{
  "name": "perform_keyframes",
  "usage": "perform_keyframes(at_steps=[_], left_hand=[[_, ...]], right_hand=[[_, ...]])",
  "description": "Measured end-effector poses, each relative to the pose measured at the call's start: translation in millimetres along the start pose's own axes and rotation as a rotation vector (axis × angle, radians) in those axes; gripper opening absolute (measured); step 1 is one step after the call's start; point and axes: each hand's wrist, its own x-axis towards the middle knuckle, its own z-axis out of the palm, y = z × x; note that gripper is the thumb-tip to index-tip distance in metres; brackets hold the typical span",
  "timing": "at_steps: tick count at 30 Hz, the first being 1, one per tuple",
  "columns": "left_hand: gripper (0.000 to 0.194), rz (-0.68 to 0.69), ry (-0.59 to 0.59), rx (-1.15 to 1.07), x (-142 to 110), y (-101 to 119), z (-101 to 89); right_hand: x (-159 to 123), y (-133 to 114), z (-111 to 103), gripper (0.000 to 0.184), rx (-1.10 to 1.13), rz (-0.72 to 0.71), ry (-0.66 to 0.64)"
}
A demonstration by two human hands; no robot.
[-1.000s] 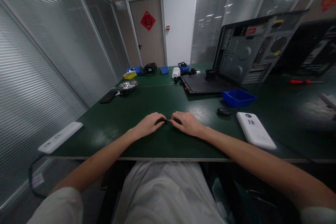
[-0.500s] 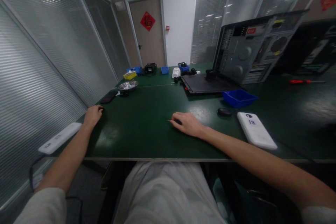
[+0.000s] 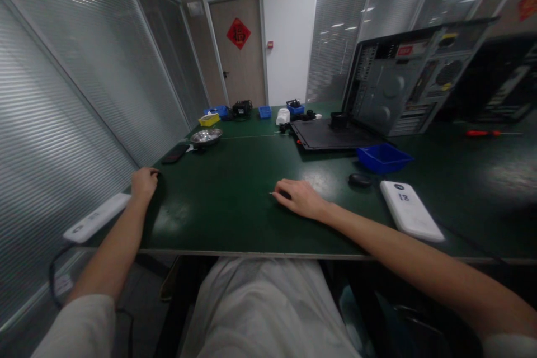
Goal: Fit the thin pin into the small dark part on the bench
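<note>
My right hand (image 3: 300,198) rests on the green table (image 3: 222,207), its thumb and fingers pinched together. A thin pale tip sticks out from between them to the left, too small to name. Over at the table's left side, my left hand (image 3: 144,183) is closed with the fingers curled; a small dark bit shows at its fingertips, and I cannot make out what it is. Nearest to that hand are a dark phone (image 3: 175,153) beyond it and a white power bank (image 3: 97,217) on its left. A black computer mouse (image 3: 359,180) lies right of my right hand.
At right are a second white power bank (image 3: 411,210) marked 18, a blue tray (image 3: 384,158), an open computer case (image 3: 390,81), its black side panel (image 3: 331,137) and a red screwdriver (image 3: 484,133). A metal bowl (image 3: 205,136) and a yellow tray (image 3: 208,119) stand farther back.
My left hand has shifted slightly left along the table's side. My right hand stays in place, still pinched. The view has turned a little.
</note>
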Motion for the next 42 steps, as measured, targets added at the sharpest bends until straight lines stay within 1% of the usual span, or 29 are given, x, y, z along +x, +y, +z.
perform_keyframes(at_steps=[6, 10, 12, 17, 25, 28, 30, 33, 37, 39, 42], left_hand=[[0.039, 0.033, 0.003, 0.024, -2.6, 2.7, 0.0], [0.043, 0.028, 0.022, 0.069, -9.5, 9.3, -4.6], [0.043, 0.019, 0.028, 0.1, -13.5, 14.2, -8.7], [0.039, -0.012, -0.009, 0.111, -18.6, 22.9, -17.2], [0.037, -0.064, -0.008, 0.117, -19.1, 31.7, -20.4], [0.039, -0.093, 0.031, 0.097, -20.4, 33.0, -18.9], [0.04, -0.106, 0.096, 0.049, -20.8, 31.5, -17.9], [0.039, -0.089, 0.193, -0.019, -20.9, 27.3, -18.8], [0.047, -0.068, 0.286, -0.073, -22.3, 25.1, -23.1], [0.048, -0.072, 0.289, -0.085, -23.7, 26.1, -24.9], [0.048, -0.092, 0.221, -0.05, -24.8, 27.6, -26.1]], right_hand=[[-0.4, 0.2, 1.0, 0.024, -0.002, -0.006, 0.009], [-0.1, 0.7, 1.1, 0.023, 0.0, -0.004, 0.006], [0.0, 0.4, 0.4, 0.023, 0.003, -0.003, 0.002], [0.1, -1.0, -1.6, 0.025, 0.011, -0.009, -0.003], [0.4, -1.4, -2.0, 0.024, 0.015, -0.001, -0.019], [0.6, -0.4, -0.9, 0.024, 0.002, -0.007, -0.015], [0.7, 0.1, -0.2, 0.024, -0.006, -0.006, -0.011], [0.6, 0.3, 0.1, 0.023, -0.007, -0.003, -0.007], [0.5, -0.2, 0.0, 0.023, 0.003, 0.003, -0.018], [0.6, -0.5, -0.2, 0.023, 0.005, 0.002, -0.017], [0.8, -0.8, -0.5, 0.023, 0.004, -0.001, -0.016]])
